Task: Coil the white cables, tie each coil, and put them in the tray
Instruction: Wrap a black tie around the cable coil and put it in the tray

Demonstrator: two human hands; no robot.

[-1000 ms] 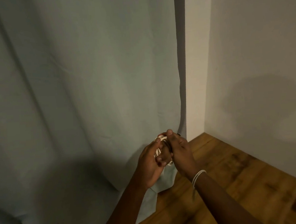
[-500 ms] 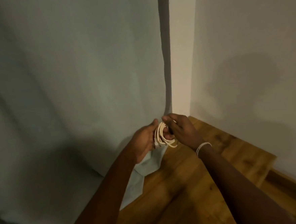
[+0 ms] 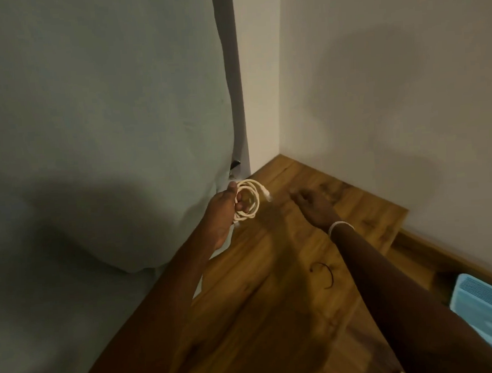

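Wood-grain floor (image 3: 261,301); left hand (image 3: 222,214) grips round white cable coil (image 3: 248,200); right hand (image 3: 313,205) apart, fingers loose.

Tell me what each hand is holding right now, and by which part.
The left hand holds the coiled white cable, thumb and fingers pinching the loops on the coil's left side. The right hand holds nothing.

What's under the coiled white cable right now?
Bare wooden tabletop lies below the cable coil, held by the left hand. Its fingers hide the coil's near side.
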